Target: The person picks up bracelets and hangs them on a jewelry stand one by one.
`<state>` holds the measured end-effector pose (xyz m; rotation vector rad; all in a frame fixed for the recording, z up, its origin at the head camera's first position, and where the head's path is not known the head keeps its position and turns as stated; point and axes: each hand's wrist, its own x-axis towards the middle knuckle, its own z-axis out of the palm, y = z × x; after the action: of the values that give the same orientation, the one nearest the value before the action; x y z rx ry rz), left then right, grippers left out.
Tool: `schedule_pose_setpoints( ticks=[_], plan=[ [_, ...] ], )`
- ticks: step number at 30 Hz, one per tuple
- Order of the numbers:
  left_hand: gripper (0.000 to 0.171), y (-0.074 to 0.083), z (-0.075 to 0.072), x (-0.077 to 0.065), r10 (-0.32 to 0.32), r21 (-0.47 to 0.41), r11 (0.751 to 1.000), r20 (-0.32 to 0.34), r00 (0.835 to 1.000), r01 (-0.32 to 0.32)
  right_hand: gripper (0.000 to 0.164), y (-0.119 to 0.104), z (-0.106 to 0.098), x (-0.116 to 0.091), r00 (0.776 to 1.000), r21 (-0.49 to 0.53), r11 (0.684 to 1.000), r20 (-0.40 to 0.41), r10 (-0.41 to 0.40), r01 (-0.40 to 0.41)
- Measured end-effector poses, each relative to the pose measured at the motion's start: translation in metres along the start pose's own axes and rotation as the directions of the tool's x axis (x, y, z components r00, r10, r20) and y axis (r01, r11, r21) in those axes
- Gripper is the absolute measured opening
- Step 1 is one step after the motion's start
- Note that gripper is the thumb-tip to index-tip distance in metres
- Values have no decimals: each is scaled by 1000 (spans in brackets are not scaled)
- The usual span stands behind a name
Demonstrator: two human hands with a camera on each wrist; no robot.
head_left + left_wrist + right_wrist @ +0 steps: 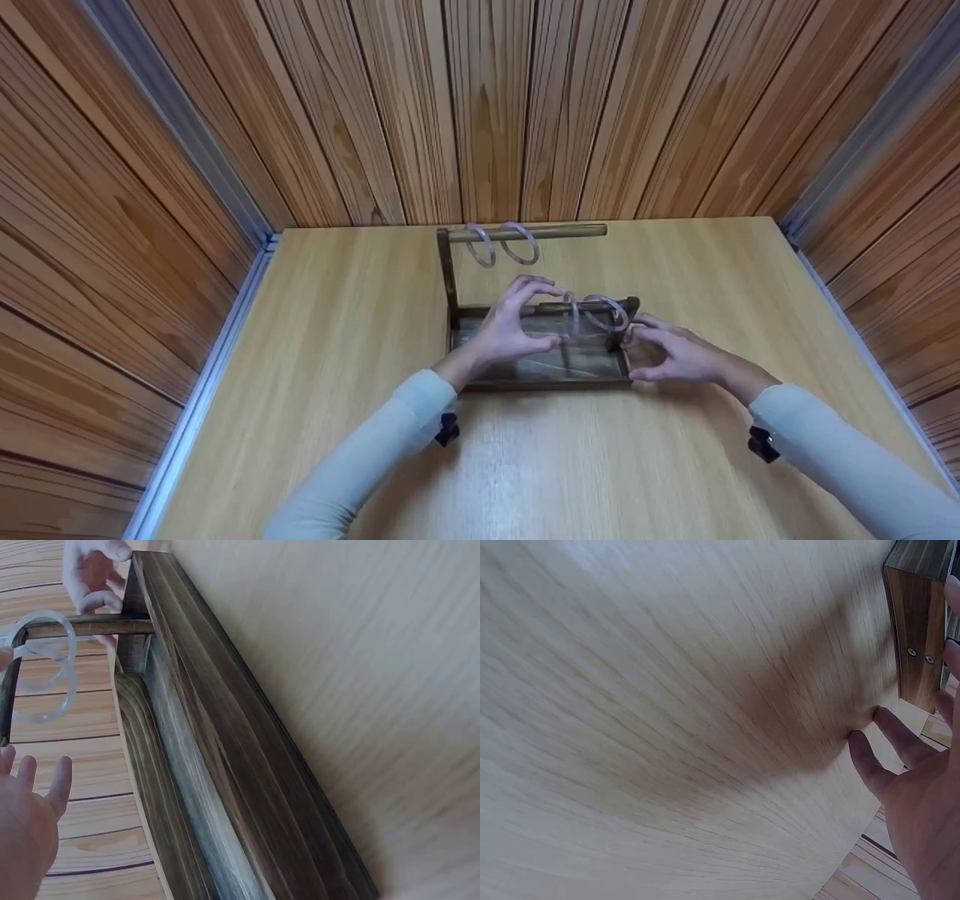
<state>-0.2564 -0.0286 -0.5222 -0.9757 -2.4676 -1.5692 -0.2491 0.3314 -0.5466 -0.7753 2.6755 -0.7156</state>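
Observation:
A dark wooden bangle stand (540, 385) has a shallow tray base, a tall arm at the left and a shorter arm at the right. Two pale purple bangles (523, 244) hang on its upper bar (570, 231). On the lower bar, one bangle (616, 315) hangs near the right post and another bangle (572, 315) hangs left of it. My left hand (510, 326) reaches over the tray, thumb and fingers spread apart beside that left bangle. At the stand's right end, my right hand (679, 354) holds the post and tray corner between thumb and fingers.
The stand is on a light wooden table (337, 322). Plank-patterned walls (480, 112) rise behind the table and along both sides, with a metal rail (214, 375) at the left edge. Two screws (920, 655) show on the stand's end.

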Motion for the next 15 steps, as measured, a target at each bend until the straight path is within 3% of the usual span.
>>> schedule_pose_setpoints(
  ticks=[5,10,15],
  plan=[
    [67,-4,-7,-9,-17,-22,1000,0,1000,17,89,-1,0,0,1000,2,1000,-2,5,-5],
    [67,-9,-15,-20,-67,-47,997,28,997,68,80,0,1,1,1000,0,1000,-6,-19,19],
    [63,-13,-24,-27,-54,-6,999,17,998,54,70,1,2,1,999,-2,999,-14,-36,36]
  ],
)
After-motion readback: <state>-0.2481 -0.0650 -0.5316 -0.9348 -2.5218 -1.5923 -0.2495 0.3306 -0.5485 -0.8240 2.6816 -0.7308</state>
